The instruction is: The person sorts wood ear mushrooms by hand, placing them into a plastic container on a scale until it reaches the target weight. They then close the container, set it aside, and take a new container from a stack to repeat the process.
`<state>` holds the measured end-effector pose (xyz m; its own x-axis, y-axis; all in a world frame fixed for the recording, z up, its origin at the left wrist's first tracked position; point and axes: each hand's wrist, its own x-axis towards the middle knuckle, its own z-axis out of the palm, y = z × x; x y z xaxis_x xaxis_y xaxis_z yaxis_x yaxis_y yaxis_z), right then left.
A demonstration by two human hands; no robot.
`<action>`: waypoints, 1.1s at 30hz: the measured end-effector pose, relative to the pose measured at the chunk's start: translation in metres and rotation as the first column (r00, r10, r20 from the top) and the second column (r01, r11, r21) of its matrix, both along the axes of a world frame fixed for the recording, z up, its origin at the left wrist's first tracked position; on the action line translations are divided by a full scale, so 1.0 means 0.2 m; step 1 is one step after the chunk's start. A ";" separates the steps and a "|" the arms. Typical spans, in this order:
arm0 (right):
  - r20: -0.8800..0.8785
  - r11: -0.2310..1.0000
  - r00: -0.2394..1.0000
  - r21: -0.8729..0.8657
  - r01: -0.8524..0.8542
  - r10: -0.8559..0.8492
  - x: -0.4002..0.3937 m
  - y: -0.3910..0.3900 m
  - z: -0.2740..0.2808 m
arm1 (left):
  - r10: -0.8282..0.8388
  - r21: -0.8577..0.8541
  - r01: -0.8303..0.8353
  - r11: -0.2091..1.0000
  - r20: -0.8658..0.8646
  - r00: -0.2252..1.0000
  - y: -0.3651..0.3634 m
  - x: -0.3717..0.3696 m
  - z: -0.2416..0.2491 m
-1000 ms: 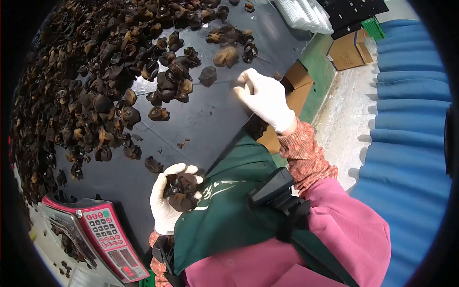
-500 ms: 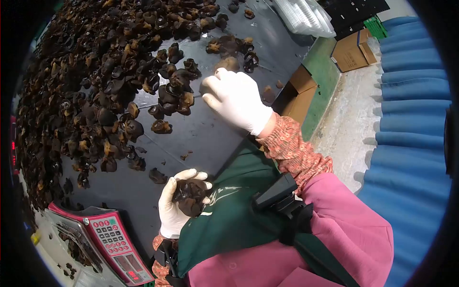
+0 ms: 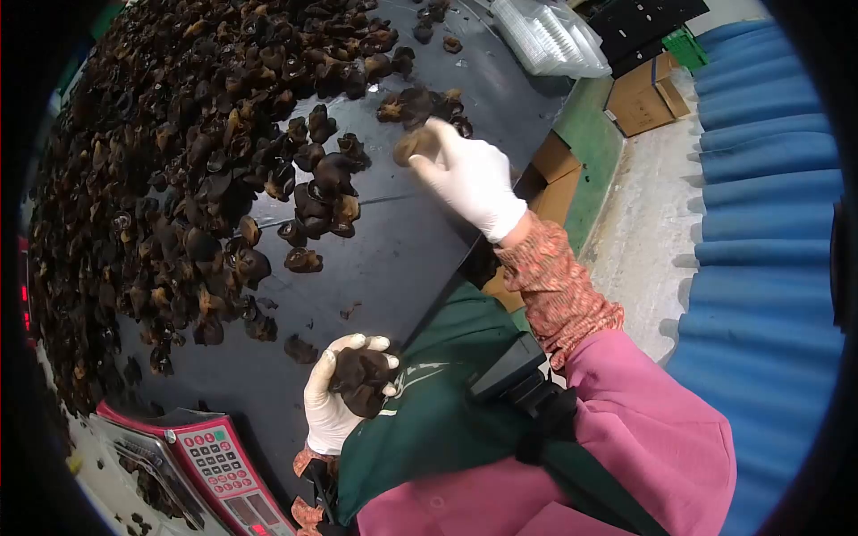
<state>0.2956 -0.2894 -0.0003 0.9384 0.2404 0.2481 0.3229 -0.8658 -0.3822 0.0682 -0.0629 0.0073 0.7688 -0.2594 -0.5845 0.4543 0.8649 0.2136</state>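
Note:
My left hand (image 3: 329, 406), in a white glove, is curled around a small bunch of dark wood ear mushrooms (image 3: 361, 384) close to the green apron. Over the dark table, my gloved right hand (image 3: 474, 181) pinches a brown wood ear mushroom (image 3: 410, 148) between thumb and fingers. A few more wood ears (image 3: 418, 105) lie just beyond the right hand. To its left, a loose clump of wood ears (image 3: 323, 192) sits at the edge of a large heap (image 3: 179, 161).
A red-framed digital scale (image 3: 217, 460) stands at lower left, with mushroom pieces on its pan. Clear plastic trays (image 3: 550, 37) are stacked at the table's far end. Cardboard boxes (image 3: 643, 96) and a blue curtain (image 3: 760, 268) are at right. An open carton (image 3: 556, 183) is beside the table edge.
My right hand has shifted slightly right and down, and the brown wood ear now shows in its fingers. My left hand still holds its bunch. The whole view has shifted a little.

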 end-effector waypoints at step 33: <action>-0.145 0.878 0.987 0.462 0.125 -0.064 0.14 -0.39 -0.01 | -0.068 0.114 0.058 0.992 0.085 0.994 -0.03 0.01 0.00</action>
<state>0.3242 -0.3669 -0.0014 0.9807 0.0332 0.1925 0.1736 -0.6000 -0.7809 0.0703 -0.0682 0.0074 0.8027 -0.2464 -0.5430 0.4824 0.8036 0.3485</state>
